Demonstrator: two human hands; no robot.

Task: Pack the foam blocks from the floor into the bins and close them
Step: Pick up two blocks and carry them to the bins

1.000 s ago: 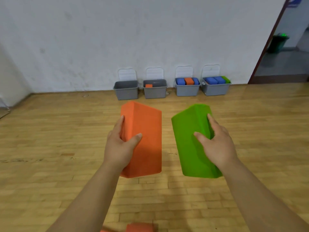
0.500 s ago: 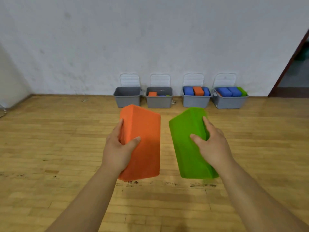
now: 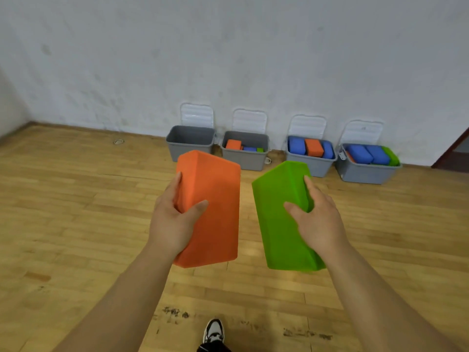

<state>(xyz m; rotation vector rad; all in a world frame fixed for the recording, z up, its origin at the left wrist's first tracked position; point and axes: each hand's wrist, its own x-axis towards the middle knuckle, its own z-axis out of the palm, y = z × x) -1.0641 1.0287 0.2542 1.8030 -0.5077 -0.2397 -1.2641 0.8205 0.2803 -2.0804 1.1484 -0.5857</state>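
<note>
My left hand grips an orange foam block held up in front of me. My right hand grips a green foam block beside it. Ahead, several grey bins stand in a row against the wall with white lids up. The leftmost bin shows no blocks inside. The second bin holds orange, blue and green blocks low down. The third bin is filled with blue and orange blocks. The rightmost bin is filled with blue and green blocks.
Wooden floor stretches between me and the bins. The white wall backs the bins. A dark doorway edge is at the far right. My shoe shows at the bottom. A small ring lies on the floor at left.
The bins have grown larger and nearer in view as I walk toward them. Both hands keep their blocks in the same hold. My shoe has come into view.
</note>
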